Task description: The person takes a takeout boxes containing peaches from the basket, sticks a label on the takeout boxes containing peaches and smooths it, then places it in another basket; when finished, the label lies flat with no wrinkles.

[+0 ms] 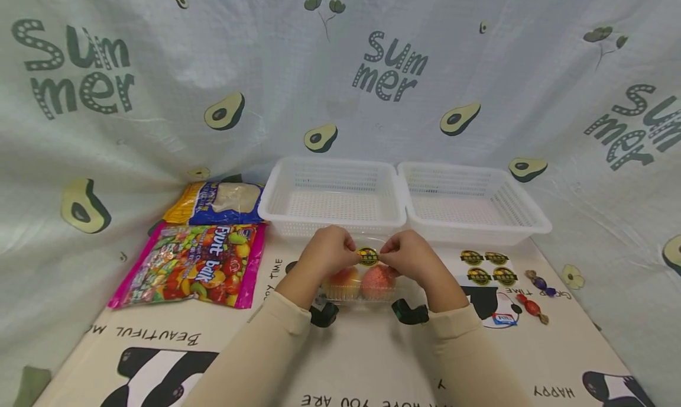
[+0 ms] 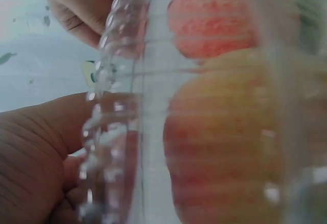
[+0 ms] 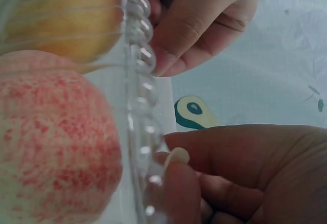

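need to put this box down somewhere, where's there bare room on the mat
Bare mat lies in front of the clear fruit box, toward the person, between the sleeves and either side of them. Both white baskets look empty. It is crowded on the left with the candy bag, and on the right with the round stickers and wrapped candies.

Two white baskets [image 1: 340, 200], candy bags [image 1: 194, 265]
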`<state>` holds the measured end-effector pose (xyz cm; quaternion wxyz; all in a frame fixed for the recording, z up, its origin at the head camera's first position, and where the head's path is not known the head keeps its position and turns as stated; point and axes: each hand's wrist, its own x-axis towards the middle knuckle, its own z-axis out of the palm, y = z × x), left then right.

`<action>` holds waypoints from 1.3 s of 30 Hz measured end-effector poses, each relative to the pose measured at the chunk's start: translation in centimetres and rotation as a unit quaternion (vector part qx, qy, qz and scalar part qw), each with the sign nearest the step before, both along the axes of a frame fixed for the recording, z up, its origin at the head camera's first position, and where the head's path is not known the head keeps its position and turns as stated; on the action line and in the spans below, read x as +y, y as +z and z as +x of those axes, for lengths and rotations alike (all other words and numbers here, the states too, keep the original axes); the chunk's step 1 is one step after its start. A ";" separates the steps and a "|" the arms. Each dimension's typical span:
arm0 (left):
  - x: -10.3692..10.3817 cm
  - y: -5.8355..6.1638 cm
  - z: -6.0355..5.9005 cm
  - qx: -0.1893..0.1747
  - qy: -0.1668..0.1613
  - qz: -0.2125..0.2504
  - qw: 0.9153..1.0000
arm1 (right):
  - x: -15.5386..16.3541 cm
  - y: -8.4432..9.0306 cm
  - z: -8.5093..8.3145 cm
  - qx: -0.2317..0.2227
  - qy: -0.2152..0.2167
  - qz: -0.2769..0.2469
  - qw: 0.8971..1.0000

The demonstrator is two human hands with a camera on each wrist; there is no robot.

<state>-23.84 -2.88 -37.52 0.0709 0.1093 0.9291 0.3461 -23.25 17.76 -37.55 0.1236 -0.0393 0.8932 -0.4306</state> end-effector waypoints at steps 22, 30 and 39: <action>-4.3 -1.0 2.4 0.077 0.106 0.130 0.983 | 7.3 -1.4 0.6 0.158 -0.058 0.010 0.986; -5.8 -1.7 2.0 -0.012 0.087 0.139 0.986 | 11.5 -2.2 0.0 0.065 -0.161 -0.050 0.983; -7.0 -2.8 1.1 -0.102 0.078 0.154 0.980 | 14.8 -2.9 -0.5 -0.006 -0.287 -0.121 0.950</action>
